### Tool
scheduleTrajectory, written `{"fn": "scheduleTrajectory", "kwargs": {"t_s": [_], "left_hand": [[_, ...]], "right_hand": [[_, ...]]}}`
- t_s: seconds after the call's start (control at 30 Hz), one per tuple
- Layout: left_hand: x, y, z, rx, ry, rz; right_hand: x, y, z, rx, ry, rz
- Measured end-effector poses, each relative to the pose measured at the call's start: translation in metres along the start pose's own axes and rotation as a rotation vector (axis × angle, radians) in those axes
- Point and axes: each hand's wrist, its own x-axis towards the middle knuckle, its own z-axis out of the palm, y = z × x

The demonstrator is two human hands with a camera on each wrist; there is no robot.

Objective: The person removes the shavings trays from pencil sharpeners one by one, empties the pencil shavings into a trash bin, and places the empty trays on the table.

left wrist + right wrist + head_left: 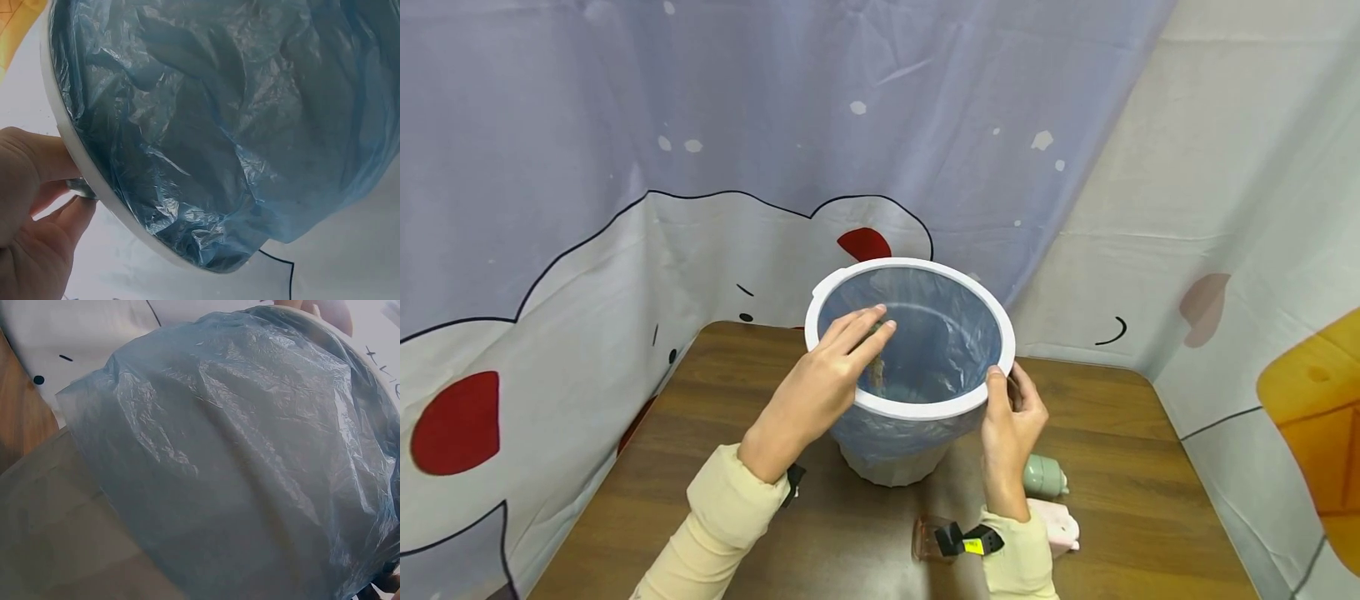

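Observation:
A pale ribbed trash can [895, 467] stands on the table, lined with a translucent blue trash bag [940, 333]. The bag's edge hangs down outside, below the white rim ring [917, 410]. My right hand [1013, 429] pinches the ring at its right side, thumb on top and fingers beneath. My left hand [820, 379] lies across the left side of the ring, fingers extended over the opening, its thumb hidden. The right wrist view shows the crinkled bag [206, 450] draped over the can's outer wall [75, 537]. Up close in the left wrist view are the ring [87, 159] and bag.
Right of the can, a green bottle-shaped object [1045, 477] and a pink object [1058, 527] lie beside my right wrist. A brown see-through dish [927, 540] sits on the wooden table [1120, 467]. Printed curtains [737, 108] hang behind and along both sides.

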Motion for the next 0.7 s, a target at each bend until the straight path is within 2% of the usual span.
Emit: {"fn": "scheduleTrajectory", "kwargs": {"t_s": [0.5, 0.7], "left_hand": [[0.0022, 0.0038, -0.0004, 0.076, -0.026, 0.039], [0.0021, 0.0034, 0.0008, 0.100, -0.009, 0.070]], "right_hand": [[0.0002, 0.0007, 0.0000, -0.007, -0.001, 0.007], [0.0003, 0.0001, -0.0004, -0.008, 0.001, 0.012]]}}
